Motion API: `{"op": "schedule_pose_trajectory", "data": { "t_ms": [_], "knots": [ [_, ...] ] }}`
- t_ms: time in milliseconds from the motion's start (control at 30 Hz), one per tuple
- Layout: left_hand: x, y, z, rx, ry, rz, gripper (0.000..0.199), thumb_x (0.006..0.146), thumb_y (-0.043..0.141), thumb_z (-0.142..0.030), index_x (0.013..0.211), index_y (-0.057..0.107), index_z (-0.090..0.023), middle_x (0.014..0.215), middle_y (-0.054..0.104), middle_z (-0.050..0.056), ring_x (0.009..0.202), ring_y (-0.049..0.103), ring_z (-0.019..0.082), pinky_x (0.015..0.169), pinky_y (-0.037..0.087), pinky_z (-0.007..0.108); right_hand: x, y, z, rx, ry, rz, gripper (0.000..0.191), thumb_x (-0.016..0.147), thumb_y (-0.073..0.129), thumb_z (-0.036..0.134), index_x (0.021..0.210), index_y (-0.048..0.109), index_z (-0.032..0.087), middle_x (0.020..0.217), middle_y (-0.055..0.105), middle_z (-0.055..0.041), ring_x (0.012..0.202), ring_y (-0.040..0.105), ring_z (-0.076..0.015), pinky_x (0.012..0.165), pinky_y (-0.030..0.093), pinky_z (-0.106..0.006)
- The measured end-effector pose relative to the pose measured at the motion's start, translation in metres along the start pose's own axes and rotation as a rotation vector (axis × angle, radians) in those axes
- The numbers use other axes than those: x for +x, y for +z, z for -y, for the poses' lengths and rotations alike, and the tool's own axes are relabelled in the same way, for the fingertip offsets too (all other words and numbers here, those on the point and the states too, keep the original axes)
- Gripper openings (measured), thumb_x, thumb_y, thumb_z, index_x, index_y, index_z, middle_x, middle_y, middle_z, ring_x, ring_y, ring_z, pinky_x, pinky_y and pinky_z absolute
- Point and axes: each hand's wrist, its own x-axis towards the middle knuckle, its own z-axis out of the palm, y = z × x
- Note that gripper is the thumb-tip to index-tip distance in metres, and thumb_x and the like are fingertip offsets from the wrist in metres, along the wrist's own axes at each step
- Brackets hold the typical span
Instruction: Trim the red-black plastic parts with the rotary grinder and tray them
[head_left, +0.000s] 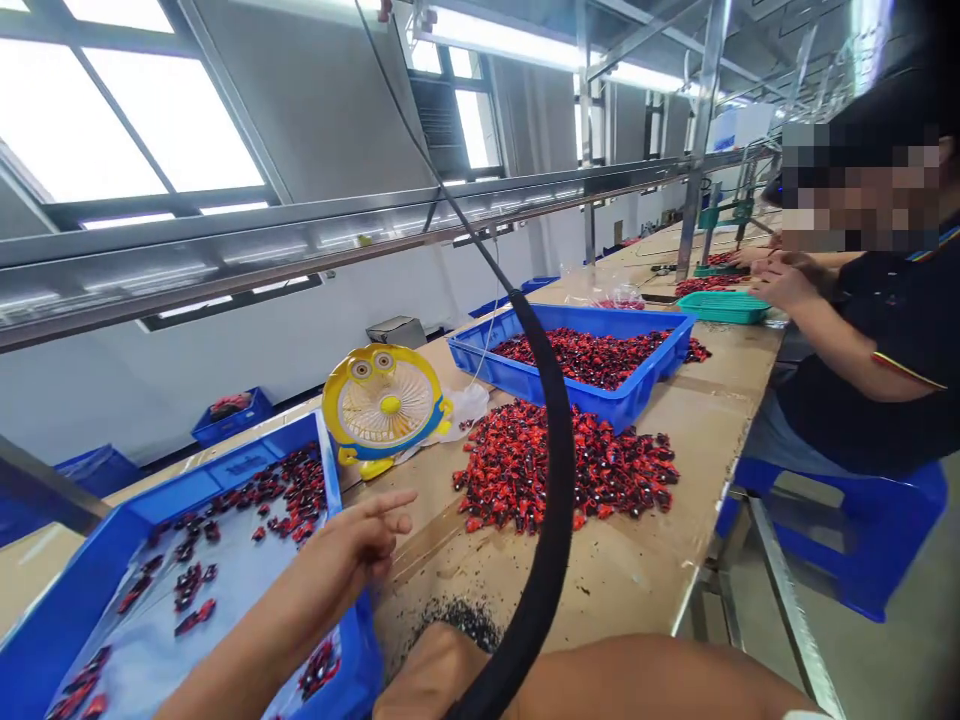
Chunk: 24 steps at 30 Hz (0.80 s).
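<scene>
My left hand (367, 535) is over the edge of a blue tray, its index finger stretched out and the others loosely bent, with nothing seen in it. My right hand (433, 672) is low at the bottom edge, beside black shavings (466, 618) on the table. Its fingers are hidden, and a thick black hose (556, 440) crosses in front of it. Small red-and-black plastic parts (502, 465) lie in a heap beyond my hands. More such parts (196, 617) are scattered on the lining of the left blue tray (364, 640).
A yellow fan (390, 405) with cartoon eyes stands behind the left tray. Beyond the heap is a blue crate (626, 403) full of the same parts. At right, a co-worker (862, 330) sits on a blue stool (877, 540) near a green basket (724, 307). A metal rail (300, 245) runs overhead.
</scene>
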Motion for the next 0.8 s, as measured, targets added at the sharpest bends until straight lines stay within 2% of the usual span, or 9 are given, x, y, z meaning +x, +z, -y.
{"op": "schedule_pose_trajectory", "data": {
  "t_ms": [67,167,200,267,333,500,667,733,800],
  "knots": [
    [-0.036,-0.023,0.020,-0.081,-0.073,-0.011,0.076,0.064,0.094,-0.038,0.132,0.074,-0.009,0.096,0.078,0.008,0.068,0.057,0.013,0.060,0.048,0.025,0.004,0.019,-0.009,0.046,-0.069,-0.020,0.037,0.108,0.069,0.043,0.137,0.067,0.020,0.138,0.069,-0.0112,0.118,0.072,-0.0260,0.099,0.065,-0.047],
    [-0.076,-0.045,0.048,-0.175,-0.113,-0.078,0.082,0.060,0.104,-0.059,0.121,0.072,-0.014,0.095,0.083,0.010,0.060,0.056,0.011,0.053,0.046,0.024,0.006,0.040,-0.014,0.136,-0.211,-0.141,0.033,0.108,0.070,0.044,0.127,0.070,0.018,0.121,0.073,-0.0080,0.097,0.073,-0.0191,0.084,0.066,-0.037],
    [-0.086,-0.050,0.056,-0.178,-0.088,-0.119,0.082,0.058,0.104,-0.066,0.114,0.070,-0.016,0.091,0.083,0.009,0.054,0.054,0.010,0.049,0.044,0.023,0.005,0.041,-0.012,0.170,-0.251,-0.212,0.032,0.108,0.069,0.046,0.121,0.070,0.017,0.109,0.073,-0.0051,0.084,0.071,-0.0154,0.075,0.064,-0.032],
    [-0.102,-0.054,0.072,-0.160,-0.024,-0.196,0.080,0.055,0.101,-0.077,0.098,0.063,-0.020,0.081,0.082,0.005,0.044,0.045,0.007,0.042,0.036,0.021,0.003,0.033,-0.004,0.204,-0.259,-0.360,0.037,0.109,0.066,0.054,0.113,0.070,0.017,0.095,0.071,-0.0016,0.074,0.066,-0.0132,0.071,0.061,-0.031],
    [-0.114,-0.054,0.085,-0.165,0.007,-0.238,0.079,0.058,0.097,-0.082,0.090,0.056,-0.022,0.078,0.081,0.002,0.041,0.039,0.004,0.040,0.030,0.019,0.003,0.015,0.005,0.215,-0.253,-0.393,0.033,0.110,0.065,0.049,0.107,0.069,0.017,0.087,0.068,0.0010,0.070,0.064,-0.0123,0.067,0.059,-0.029],
    [-0.128,-0.049,0.104,-0.198,0.035,-0.211,0.077,0.066,0.090,-0.085,0.091,0.051,-0.024,0.073,0.079,0.001,0.041,0.035,0.004,0.043,0.024,0.018,0.011,-0.021,0.022,0.107,-0.262,-0.395,0.030,0.109,0.067,0.047,0.106,0.069,0.017,0.088,0.067,0.0010,0.071,0.064,-0.0126,0.068,0.059,-0.029],
    [-0.126,-0.050,0.115,-0.197,0.076,-0.156,0.071,0.076,0.084,-0.083,0.093,0.050,-0.024,0.077,0.080,0.003,0.044,0.035,0.005,0.046,0.023,0.020,0.016,-0.028,0.028,-0.014,-0.264,-0.430,0.031,0.110,0.065,0.047,0.101,0.068,0.017,0.083,0.065,0.0023,0.068,0.062,-0.0118,0.065,0.057,-0.027],
    [-0.127,-0.048,0.122,-0.172,0.079,-0.141,0.066,0.084,0.076,-0.084,0.092,0.050,-0.024,0.080,0.081,0.004,0.042,0.034,0.005,0.046,0.021,0.021,0.017,-0.030,0.032,-0.069,-0.251,-0.447,0.032,0.110,0.065,0.047,0.099,0.067,0.018,0.081,0.064,0.0027,0.067,0.062,-0.0115,0.064,0.057,-0.027],
    [-0.131,-0.044,0.132,-0.139,0.085,-0.132,0.064,0.092,0.066,-0.085,0.088,0.052,-0.023,0.070,0.077,0.002,0.043,0.032,0.007,0.046,0.020,0.023,0.019,-0.033,0.036,-0.119,-0.241,-0.468,0.034,0.110,0.064,0.049,0.096,0.066,0.017,0.079,0.063,0.0034,0.065,0.060,-0.0111,0.062,0.055,-0.026]
  ]
}}
